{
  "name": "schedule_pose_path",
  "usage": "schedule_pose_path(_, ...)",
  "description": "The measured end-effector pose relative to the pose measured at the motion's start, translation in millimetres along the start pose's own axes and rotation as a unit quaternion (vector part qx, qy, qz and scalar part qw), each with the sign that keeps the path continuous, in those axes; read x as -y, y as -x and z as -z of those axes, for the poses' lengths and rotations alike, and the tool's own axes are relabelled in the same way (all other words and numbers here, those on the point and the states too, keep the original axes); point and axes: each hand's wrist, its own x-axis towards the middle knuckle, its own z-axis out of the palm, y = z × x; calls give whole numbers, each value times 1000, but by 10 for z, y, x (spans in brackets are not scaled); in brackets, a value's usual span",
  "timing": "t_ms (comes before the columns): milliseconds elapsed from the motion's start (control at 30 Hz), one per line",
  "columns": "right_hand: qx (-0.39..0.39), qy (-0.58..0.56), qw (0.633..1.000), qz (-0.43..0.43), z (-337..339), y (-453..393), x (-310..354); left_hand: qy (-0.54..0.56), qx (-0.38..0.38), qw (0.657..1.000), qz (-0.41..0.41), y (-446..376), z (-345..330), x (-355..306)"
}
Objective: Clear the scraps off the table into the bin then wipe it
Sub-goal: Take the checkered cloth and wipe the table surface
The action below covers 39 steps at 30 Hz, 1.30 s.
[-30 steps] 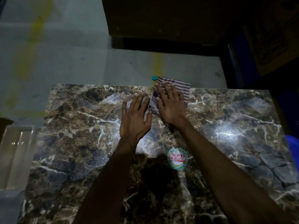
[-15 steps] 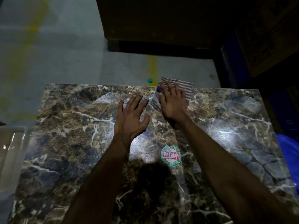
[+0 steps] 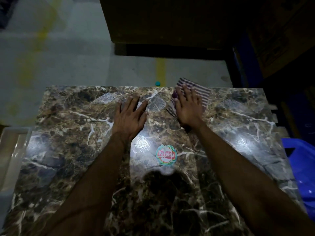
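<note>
Since only the head view is on hand, every line below comes from it.

Cloth: a striped cloth [image 3: 202, 92] lies at the far edge of the marble-patterned table [image 3: 68, 150], right of centre, with its far corner hanging just past the edge; I judge it is there because the wiping stroke is at the far end of its reach.

Right hand: the right hand [image 3: 188, 106] lies flat on the cloth, fingers straight and spread, pointing away from the person; nothing is curled round the fabric, so it presses rather than grips, which suits pushing a cloth across a smooth top.

Left hand: the left hand [image 3: 130, 116] rests palm down on the bare table beside the cloth but apart from it, fingers straight and fanned, holding nothing; it looks to me like a brace while the body leans forward.

Arms: both forearms stretch out long from the near edge, the right angled inward toward the cloth.

Scraps: none can be made out on the tabletop in this dim light; only a round printed sticker [image 3: 165, 155] sits on it near the middle, so the clearing step seems done.

Bin: a blue plastic container [image 3: 300, 167] stands at the right side of the table, partly out of frame; it may be the bin.

Floor: a small teal cap [image 3: 157, 83] lies just beyond the far edge.
</note>
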Motion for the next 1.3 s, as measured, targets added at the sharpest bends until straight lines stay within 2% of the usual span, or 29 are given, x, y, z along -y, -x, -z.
schedule_pose_path(67, 16, -4, 1000, 27, -50, 91, 179, 22, -5, 999, 26, 49, -10, -97)
schedule_pose_path(133, 14, -6, 996, 93, -130, 435, 228, 58, -12, 996, 67, 106, -15, -273)
schedule_pose_path(233, 30, 12, 985, 167, -188, 1040, -28, 82, -13, 989, 119, 311, -66, -536)
schedule_pose_path(300, 32, 19, 987, 155, -148, 1240, -369, 92, -11, 989, 118, 521, -97, -651)
schedule_pose_path(400, 19, 20, 996, 86, -10, 1106, -722, 105, -10, 989, 108, 826, -107, -769)
schedule_pose_path(533, -10, -9, 999, 34, 47, 612, -497, 112, -12, 988, 110, 976, -77, -854)
schedule_pose_path(600, -6, -12, 999, 47, -5, 562, -241, 109, -21, 987, 117, 965, -61, -860)
schedule_pose_path(667, 2, -6, 995, 103, -107, 768, -59, 113, -24, 986, 116, 953, -55, -860)
schedule_pose_path(733, 18, 2, 985, 170, -161, 1144, -39, 117, -19, 987, 112, 952, -52, -854)
schedule_pose_path(800, 35, 4, 980, 195, -167, 1458, -217, 117, -18, 986, 114, 950, -48, -852)
schedule_pose_path(967, 23, 2, 993, 114, -19, 1434, -701, 115, -32, 986, 118, 927, -67, -857)
schedule_pose_path(1100, 3, -24, 997, 75, -18, 872, -406, 124, -39, 984, 122, 927, -85, -852)
schedule_pose_path(1200, 2, -17, 996, 93, -143, 898, -122, 128, -43, 984, 117, 934, -90, -847)
schedule_pose_path(1300, 15, -4, 987, 159, -241, 1440, -12, 135, -43, 983, 115, 945, -85, -848)
